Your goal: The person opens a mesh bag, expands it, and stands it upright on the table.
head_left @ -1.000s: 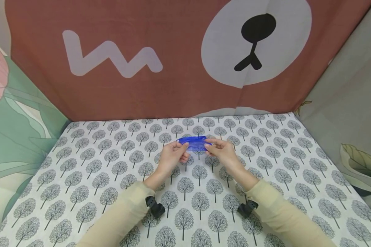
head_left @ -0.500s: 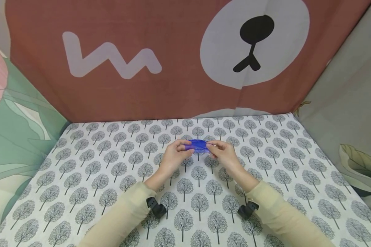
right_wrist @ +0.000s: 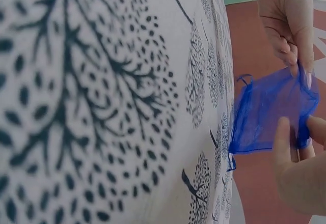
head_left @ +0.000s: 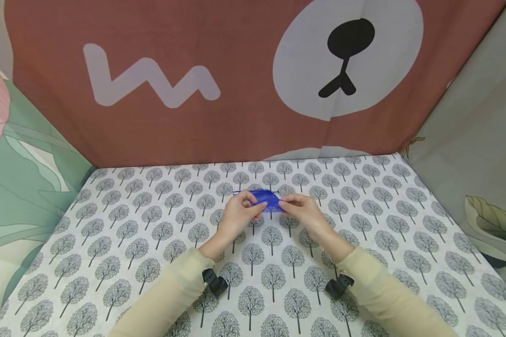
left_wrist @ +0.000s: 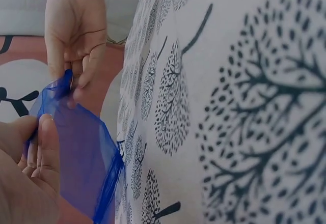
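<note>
A sheer blue organza drawstring bag (head_left: pixel 266 201) is held between both hands above the table. My left hand (head_left: pixel 237 213) pinches its left side between thumb and fingers. At its right edge, my right hand (head_left: pixel 305 211) pinches the fabric with thumb and fingertips. In the left wrist view the bag (left_wrist: pixel 84 147) hangs as a thin see-through sheet, bunched where the right hand (left_wrist: pixel 76 30) grips it. The right wrist view shows the bag (right_wrist: pixel 265 112) with thin cords at its far edge, and the left hand (right_wrist: pixel 288 25) gripping the other side.
The table is covered by a white cloth (head_left: pixel 274 276) printed with grey trees. A brown curtain (head_left: pixel 236 131) with a cartoon face rises behind it. Patterned curtains stand at the left (head_left: pixel 33 168) and right (head_left: pixel 468 154). A dark camera (head_left: pixel 215 282) is strapped to each wrist.
The bag has gone from spread flat to bunched, then partly opened out again, with its cord showing at the left. Both hands have shifted their grip slightly and stay close together.
</note>
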